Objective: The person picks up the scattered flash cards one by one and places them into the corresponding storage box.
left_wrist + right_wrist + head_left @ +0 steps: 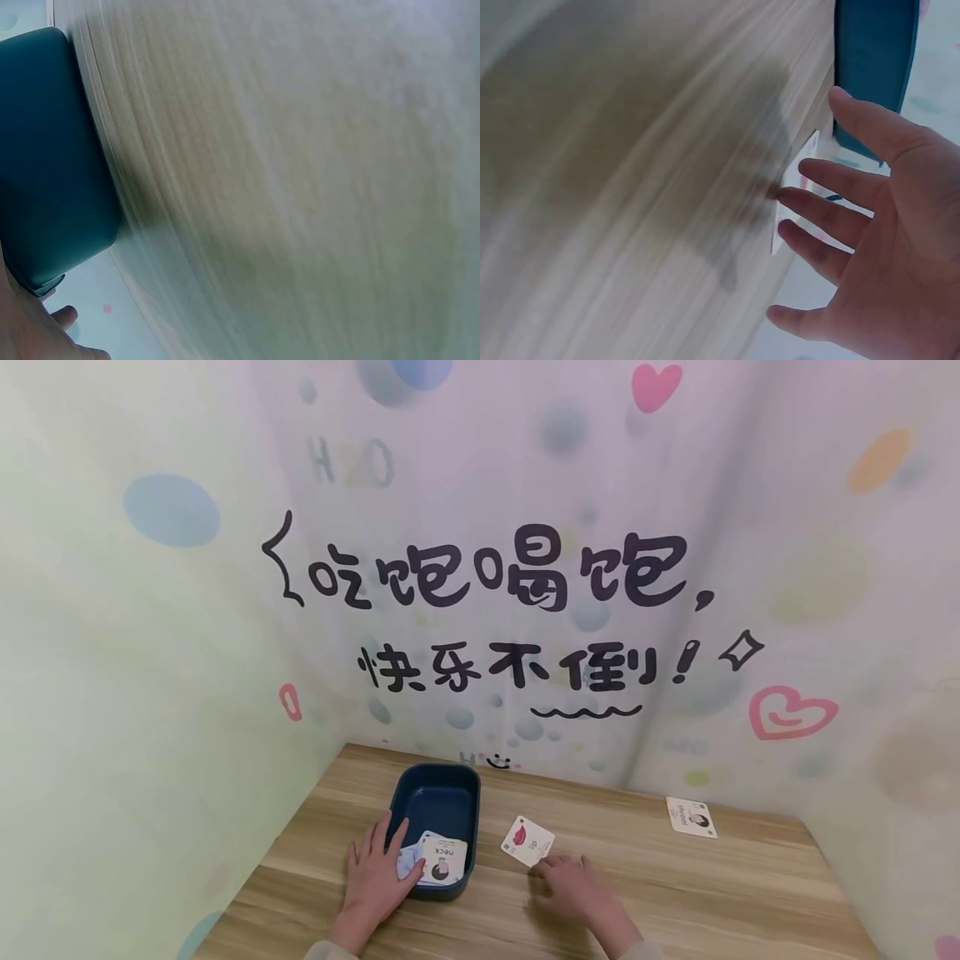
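A dark blue rectangular box (471, 810) stands on the wooden table in the head view. Inside its near end lie several cards, the top one a neck card (450, 853). My left hand (375, 870) rests over the box's left rim, fingers spread, with the thumb close to the cards; how firmly it touches is unclear. A white card with red lips (534, 837) lies right of the box. The fingertips of my right hand (576, 887) are at that card's near edge. In the right wrist view, the right hand's fingers (825, 214) are spread and loosely extended.
Farther right, a throat card (692, 817) lies close to the back wall. The wooden tabletop (675, 902) meets printed cloth walls (517, 510) at the back and on both sides.
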Demonstrator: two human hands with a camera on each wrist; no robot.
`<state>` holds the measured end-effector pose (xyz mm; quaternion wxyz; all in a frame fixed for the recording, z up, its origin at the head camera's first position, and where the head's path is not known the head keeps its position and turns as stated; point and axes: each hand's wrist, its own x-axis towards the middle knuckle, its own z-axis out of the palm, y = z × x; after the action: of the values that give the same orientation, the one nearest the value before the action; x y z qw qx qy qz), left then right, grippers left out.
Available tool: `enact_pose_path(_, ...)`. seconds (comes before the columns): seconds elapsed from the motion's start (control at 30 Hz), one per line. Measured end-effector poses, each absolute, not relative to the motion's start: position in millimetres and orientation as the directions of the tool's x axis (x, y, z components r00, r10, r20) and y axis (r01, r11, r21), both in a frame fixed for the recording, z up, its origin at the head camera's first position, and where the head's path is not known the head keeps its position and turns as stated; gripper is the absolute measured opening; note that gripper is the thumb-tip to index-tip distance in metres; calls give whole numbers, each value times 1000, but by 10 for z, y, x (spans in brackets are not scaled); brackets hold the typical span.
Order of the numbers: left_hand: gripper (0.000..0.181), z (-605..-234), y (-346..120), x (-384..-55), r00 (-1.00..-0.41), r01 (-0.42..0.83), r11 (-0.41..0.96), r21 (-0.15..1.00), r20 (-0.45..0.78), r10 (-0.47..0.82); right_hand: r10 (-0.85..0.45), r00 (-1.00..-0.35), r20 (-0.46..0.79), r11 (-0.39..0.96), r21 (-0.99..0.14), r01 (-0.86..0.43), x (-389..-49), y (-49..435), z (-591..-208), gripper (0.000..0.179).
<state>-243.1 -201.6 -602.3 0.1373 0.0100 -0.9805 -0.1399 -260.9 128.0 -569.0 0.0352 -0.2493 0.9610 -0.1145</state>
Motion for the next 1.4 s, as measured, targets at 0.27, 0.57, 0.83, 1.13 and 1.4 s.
enact_pose_path(0.27,74,-5998,-2023,-2431,-967,13,963,270,249,-57,-461,-882,100,843,-259,-471,-2501,1316,-5709,51)
enact_pose_path(0.57,73,-6007,-2024,-2408,-968,14,965,263,246,-53,-305,-941,148,883,-327,-337,-2664,1288,-5831,82)
enact_pose_path(0.83,73,-6005,-2017,-2431,-969,8,965,262,241,-57,-270,-952,141,902,-309,-302,-2777,1257,-5996,83)
enact_pose_path(1.13,73,-5984,-2011,-2427,-963,14,964,264,265,-59,-271,-944,187,896,-309,-318,-2800,1208,-5959,74)
enact_pose_path(1.4,73,-5990,-2023,-2422,-968,13,962,274,246,-57,-234,-959,162,888,-367,-279,-2815,1196,-5989,85)
